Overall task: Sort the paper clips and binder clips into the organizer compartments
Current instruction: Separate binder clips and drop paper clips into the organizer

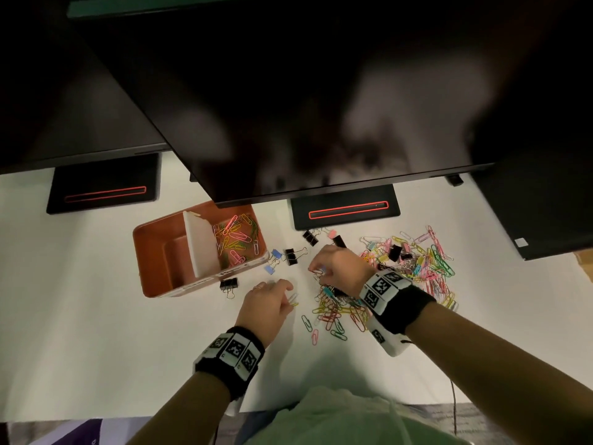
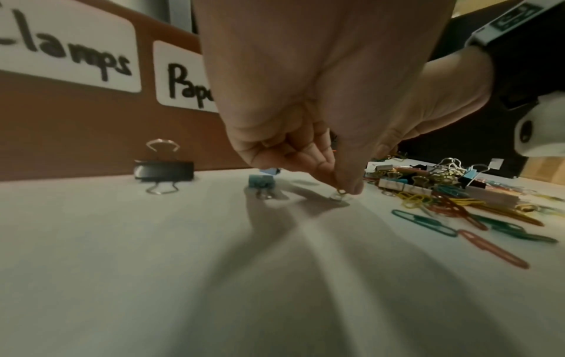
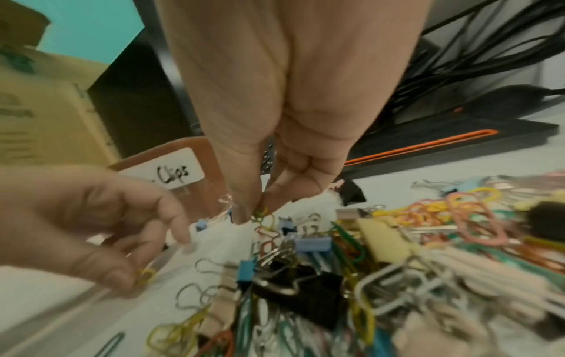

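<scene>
An orange organizer (image 1: pixel 150 252) stands left of centre on the white table; its right compartment holds several coloured paper clips (image 1: pixel 236 239), and its labels read "Clamps" (image 2: pixel 67 48) and "Clips" (image 3: pixel 172 172). My left hand (image 1: pixel 282 298) pinches paper clips (image 1: pixel 292 300) just above the table, seen low in the left wrist view (image 2: pixel 339 193). My right hand (image 1: pixel 317 273) pinches a yellow paper clip (image 3: pixel 261 212) at the edge of a mixed pile of paper clips and binder clips (image 1: pixel 414 268). Loose black binder clips (image 1: pixel 290 255) and blue binder clips (image 1: pixel 272 261) lie beside the organizer.
Dark monitors (image 1: pixel 321 91) overhang the back of the table, with their black stands (image 1: pixel 346 208) behind the organizer and the pile. Another black binder clip (image 1: pixel 228 285) sits at the organizer's front corner. Cables (image 3: pixel 489 48) run behind the right stand.
</scene>
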### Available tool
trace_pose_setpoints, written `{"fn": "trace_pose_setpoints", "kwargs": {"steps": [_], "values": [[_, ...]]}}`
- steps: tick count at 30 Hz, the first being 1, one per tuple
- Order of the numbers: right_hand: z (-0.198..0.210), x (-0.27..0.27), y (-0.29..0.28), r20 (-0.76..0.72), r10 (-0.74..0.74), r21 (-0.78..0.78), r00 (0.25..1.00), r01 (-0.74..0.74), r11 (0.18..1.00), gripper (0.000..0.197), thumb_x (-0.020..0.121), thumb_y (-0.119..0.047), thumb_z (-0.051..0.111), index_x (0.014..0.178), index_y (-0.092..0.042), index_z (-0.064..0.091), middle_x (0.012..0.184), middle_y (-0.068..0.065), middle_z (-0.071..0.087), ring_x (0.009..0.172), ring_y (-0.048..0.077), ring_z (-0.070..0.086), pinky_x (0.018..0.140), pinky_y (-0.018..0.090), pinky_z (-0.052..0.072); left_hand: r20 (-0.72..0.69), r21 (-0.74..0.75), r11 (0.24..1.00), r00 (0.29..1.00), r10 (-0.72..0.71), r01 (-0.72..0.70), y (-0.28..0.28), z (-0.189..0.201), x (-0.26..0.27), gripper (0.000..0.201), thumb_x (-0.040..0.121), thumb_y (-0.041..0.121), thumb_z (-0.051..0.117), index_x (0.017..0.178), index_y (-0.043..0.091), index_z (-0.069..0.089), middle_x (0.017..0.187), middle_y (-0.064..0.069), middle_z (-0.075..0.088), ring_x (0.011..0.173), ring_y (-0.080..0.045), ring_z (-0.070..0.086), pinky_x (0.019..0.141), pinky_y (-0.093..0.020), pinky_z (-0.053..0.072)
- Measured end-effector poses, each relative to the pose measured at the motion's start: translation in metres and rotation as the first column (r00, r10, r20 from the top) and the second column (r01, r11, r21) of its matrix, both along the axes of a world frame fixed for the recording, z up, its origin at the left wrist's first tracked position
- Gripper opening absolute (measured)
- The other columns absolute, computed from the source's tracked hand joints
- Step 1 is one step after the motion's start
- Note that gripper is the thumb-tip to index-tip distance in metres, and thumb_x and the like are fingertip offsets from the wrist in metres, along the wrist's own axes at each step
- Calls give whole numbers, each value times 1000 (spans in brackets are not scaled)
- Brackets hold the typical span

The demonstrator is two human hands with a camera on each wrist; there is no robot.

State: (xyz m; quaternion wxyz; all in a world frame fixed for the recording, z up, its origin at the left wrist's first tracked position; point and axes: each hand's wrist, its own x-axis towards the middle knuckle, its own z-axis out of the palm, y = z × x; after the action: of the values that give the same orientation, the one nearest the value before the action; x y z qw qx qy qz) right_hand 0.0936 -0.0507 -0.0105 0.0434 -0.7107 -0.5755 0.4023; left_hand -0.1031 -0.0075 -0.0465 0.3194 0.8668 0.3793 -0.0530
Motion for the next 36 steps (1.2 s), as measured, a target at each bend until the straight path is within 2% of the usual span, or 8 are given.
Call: {"fn": "trace_pose_setpoints", "kwargs": {"steps": [3, 10, 14, 18, 21, 25, 31, 36], "values": [[-7, -11, 5, 58, 85, -79, 995, -81, 994, 39, 88, -1, 53, 126, -11, 53, 127, 8, 49, 111, 23, 53, 95, 29, 45, -48, 23, 999, 998, 36, -35, -3, -2, 10, 23, 87, 26, 58, 110, 22, 56, 88, 4, 66, 91, -18, 52, 81, -30, 41], [-12, -16, 13, 121, 133, -196, 984, -108, 975, 36, 85, 2, 54, 119, -8, 50, 118, 13, 58, 106, 28, 56, 90, 37, 50, -74, 51, 998, 997, -19, 23, 1, -6, 14, 10, 89, 20, 53, 95, 15, 60, 102, -2, 51, 93, -21, 50, 79, -32, 44], [-12, -18, 18, 144, 211, -265, 967, -168, 950, 32, 86, 0, 53, 117, -6, 57, 119, 13, 61, 108, 28, 58, 94, 36, 51, -62, 46, 993, 992, -109, 111, 1, -8, 8, 8, 91, 17, 49, 92, 14, 57, 95, -3, 56, 89, -22, 50, 75, -30, 39], [-11, -15, 15, 138, 229, -222, 964, -195, 955, 29, 89, -5, 48, 113, -10, 61, 118, 8, 62, 109, 26, 57, 94, 36, 50, 67, -59, 993, 993, -98, 102, 1, -7, -5, 9, 89, 16, 54, 96, 12, 58, 87, 2, 54, 83, -16, 49, 72, -23, 38], [-9, -8, 11, 101, 233, -164, 967, -215, 963, 26, 90, -10, 48, 111, -12, 63, 115, 5, 65, 109, 23, 57, 91, 34, 49, 137, -105, 967, 967, -217, 232, -7, -6, -12, 17, 89, 19, 55, 105, 16, 60, 86, 6, 54, 82, -10, 46, 73, -15, 34], [-6, 2, 8, 49, 121, -63, 991, -117, 991, 22, 91, -12, 52, 109, -11, 65, 109, 4, 69, 101, 18, 62, 87, 26, 49, 103, -10, 921, 917, -386, 389, -22, -10, -8, 23, 86, 24, 58, 107, 16, 63, 94, -4, 65, 88, -22, 57, 80, -31, 44], [7, 20, -8, -9, 71, 54, 997, -70, 996, 15, 87, -15, 60, 101, -14, 67, 99, 0, 70, 83, 8, 58, 81, 23, 50, 101, 28, 970, 965, -242, 240, -26, -10, 8, 10, 85, 20, 60, 87, 11, 65, 88, -6, 60, 85, -24, 56, 77, -37, 49], [9, 23, -34, -72, 212, 32, 975, -210, 977, 14, 86, -16, 62, 99, -17, 69, 96, -1, 70, 78, 5, 55, 77, 23, 50, 63, 20, 980, 978, -199, 198, -23, -13, 9, 10, 86, 18, 59, 86, 9, 63, 93, -6, 58, 90, -23, 52, 80, -33, 45]]}}
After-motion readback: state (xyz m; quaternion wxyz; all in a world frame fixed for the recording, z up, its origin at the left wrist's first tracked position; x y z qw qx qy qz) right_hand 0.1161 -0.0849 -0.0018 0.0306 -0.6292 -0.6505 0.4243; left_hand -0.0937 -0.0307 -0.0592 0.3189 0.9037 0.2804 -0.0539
